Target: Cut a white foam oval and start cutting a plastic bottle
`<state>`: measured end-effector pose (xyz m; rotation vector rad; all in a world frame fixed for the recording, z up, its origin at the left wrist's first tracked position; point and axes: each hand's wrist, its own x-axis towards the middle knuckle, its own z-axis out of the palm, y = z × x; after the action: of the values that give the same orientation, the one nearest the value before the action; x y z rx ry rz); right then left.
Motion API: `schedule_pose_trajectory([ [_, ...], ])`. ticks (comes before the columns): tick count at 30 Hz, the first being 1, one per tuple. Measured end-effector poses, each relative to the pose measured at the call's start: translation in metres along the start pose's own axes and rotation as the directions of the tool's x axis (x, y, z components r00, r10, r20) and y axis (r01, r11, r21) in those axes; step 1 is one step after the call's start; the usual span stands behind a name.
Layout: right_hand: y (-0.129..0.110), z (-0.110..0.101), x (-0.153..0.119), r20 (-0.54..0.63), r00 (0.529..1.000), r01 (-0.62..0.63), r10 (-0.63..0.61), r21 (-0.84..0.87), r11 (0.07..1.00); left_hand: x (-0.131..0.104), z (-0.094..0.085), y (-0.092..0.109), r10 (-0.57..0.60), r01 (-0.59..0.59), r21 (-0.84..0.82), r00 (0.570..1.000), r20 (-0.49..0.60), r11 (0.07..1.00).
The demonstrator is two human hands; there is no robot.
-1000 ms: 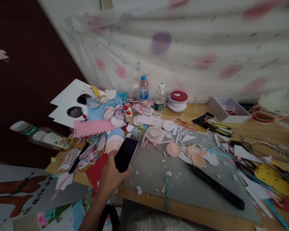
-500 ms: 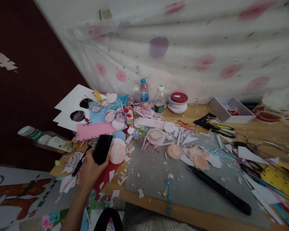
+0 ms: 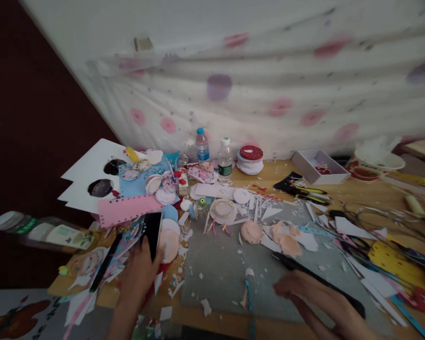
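The left hand holds a dark phone, its grip closed round the lower end, long axis pointing away toward the wall, over the scraps at the table's left edge. The right hand lies loosely open, empty, just before the long black ruler.
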<state>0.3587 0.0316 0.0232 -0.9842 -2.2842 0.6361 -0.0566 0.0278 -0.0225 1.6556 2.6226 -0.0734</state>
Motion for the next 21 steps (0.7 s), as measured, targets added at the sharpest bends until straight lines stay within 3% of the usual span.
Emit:
schedule_pose_trajectory([
  [6, 0.041, 0.031, -0.024, -0.062, 0.996, -0.077, 0.061, -0.290, 0.954, -0.014, -0.010, 0.019, 0.014, -0.014, 0.016, 0.999, 0.047, 1.000],
  [9, 0.063, 0.034, -0.034, -0.111, 0.985, -0.165, 0.131, -0.404, 0.900, -0.021, -0.021, 0.022, 0.002, -0.001, -0.005, 0.996, 0.093, 1.000],
  [12, 0.086, 0.032, -0.044, -0.168, 0.965, -0.259, 0.202, -0.487, 0.834, -0.032, -0.025, 0.022, 0.033, -0.029, -0.091, 0.998, 0.048, 0.995],
  [17, 0.107, 0.029, -0.057, -0.128, 0.950, -0.312, 0.285, -0.419, 0.853, -0.046, -0.008, 0.032, 0.112, -0.132, -0.407, 0.991, -0.072, 0.904],
  [21, 0.099, 0.028, -0.049, -0.066, 0.945, -0.324, 0.320, -0.311, 0.894, -0.044, 0.004, 0.050, 0.187, -0.198, -0.498, 0.980, -0.072, 0.844],
])
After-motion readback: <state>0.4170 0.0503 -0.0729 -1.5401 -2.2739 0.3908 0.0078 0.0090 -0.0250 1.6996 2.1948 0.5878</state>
